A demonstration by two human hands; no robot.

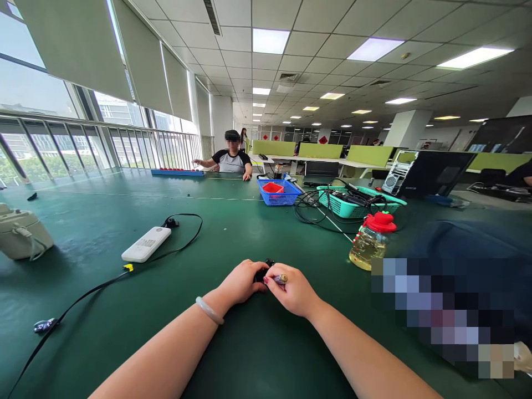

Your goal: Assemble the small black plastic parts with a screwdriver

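My left hand [241, 281] and my right hand [293, 290] meet over the green table [233, 221], just in front of me. Between them they grip a small black object [262, 271]; most of it is hidden by the fingers. My right hand also pinches a thin pen-like tool [280, 279] with a shiny tip against that object. A pale bangle [209, 311] circles my left wrist.
A white power bank [146, 244] with a black cable [83, 296] lies to the left, a beige case [20, 235] at the far left. A red-lidded jar [371, 241] stands right; blue [277, 193] and green [357, 201] baskets lie behind. Another person [230, 159] sits at the far side.
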